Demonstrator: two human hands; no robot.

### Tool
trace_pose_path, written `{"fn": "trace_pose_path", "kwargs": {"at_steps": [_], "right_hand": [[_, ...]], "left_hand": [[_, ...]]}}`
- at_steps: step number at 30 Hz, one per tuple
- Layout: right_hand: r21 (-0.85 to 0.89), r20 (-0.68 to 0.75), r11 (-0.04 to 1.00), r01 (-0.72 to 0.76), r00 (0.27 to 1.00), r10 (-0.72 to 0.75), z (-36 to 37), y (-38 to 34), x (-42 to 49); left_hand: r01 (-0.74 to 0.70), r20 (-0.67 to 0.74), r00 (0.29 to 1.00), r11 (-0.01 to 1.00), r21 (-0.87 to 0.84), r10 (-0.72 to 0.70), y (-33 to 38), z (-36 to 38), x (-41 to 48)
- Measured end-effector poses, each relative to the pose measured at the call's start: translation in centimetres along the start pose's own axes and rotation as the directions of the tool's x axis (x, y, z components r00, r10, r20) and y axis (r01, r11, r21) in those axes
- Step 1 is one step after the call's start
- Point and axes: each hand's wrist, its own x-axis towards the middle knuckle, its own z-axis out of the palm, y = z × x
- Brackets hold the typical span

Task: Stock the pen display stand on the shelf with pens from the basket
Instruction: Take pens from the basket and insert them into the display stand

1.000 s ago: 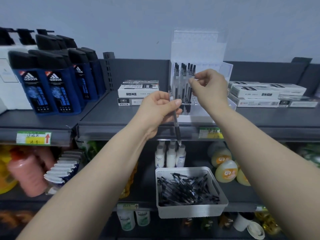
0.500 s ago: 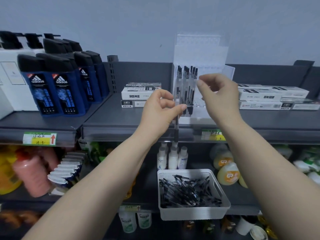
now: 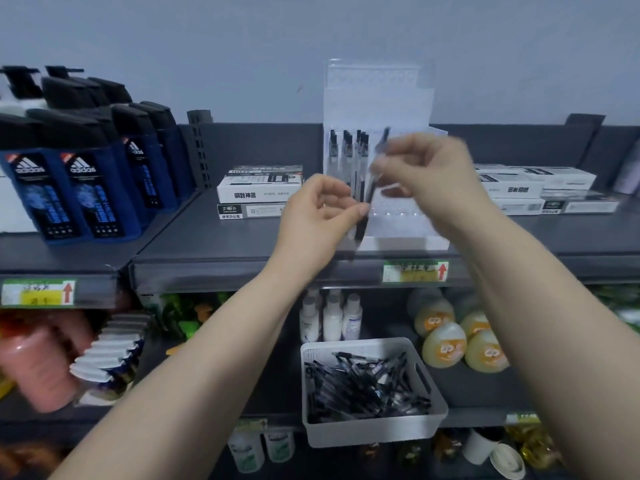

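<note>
The clear pen display stand stands on the upper dark shelf, with several black pens upright in its left slots. In front of it a black pen is tilted, top to the right. My right hand, blurred, pinches the pen's upper part. My left hand pinches its lower part between thumb and fingers. Blur hides whether my left hand holds more pens. The white basket sits on the shelf below, with a heap of black pens inside.
Blue shower gel bottles fill the upper shelf's left side. Flat white boxes lie left of the stand, more boxes right of it. Small white bottles and round yellow containers stand behind the basket.
My right hand left the pens in the stand, came toward my left hand and now pinches the tilted pen. My left hand stayed in front of the stand.
</note>
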Motion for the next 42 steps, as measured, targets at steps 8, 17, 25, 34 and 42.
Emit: {"fn": "trace_pose_path", "kwargs": {"at_steps": [8,17,25,34,42], "right_hand": [[-0.054,-0.237,0.991,0.121,0.963,-0.13,-2.2,-0.1,5.9],[-0.169,-0.157,0.98,0.106,0.979,-0.133,-0.6,3.2,8.0],[-0.27,-0.152,0.954,0.128,0.973,-0.174,-0.8,3.0,8.7],[-0.396,-0.101,0.917,0.048,0.99,-0.095,0.5,5.9,7.9],[-0.503,-0.077,0.864,0.001,0.996,-0.046,0.6,5.6,6.0]], "left_hand": [[0.115,-0.055,0.993,0.957,0.267,-0.104,-2.4,-1.5,2.2],[0.126,-0.055,0.992,0.939,0.321,-0.114,-3.3,-1.2,2.9],[0.129,-0.074,0.991,0.924,0.361,-0.109,-3.5,-1.3,2.9],[0.13,-0.079,0.991,0.918,0.376,-0.108,-3.7,-1.4,2.9],[0.107,-0.063,0.994,0.893,0.437,-0.088,-3.1,-1.3,2.1]]}}
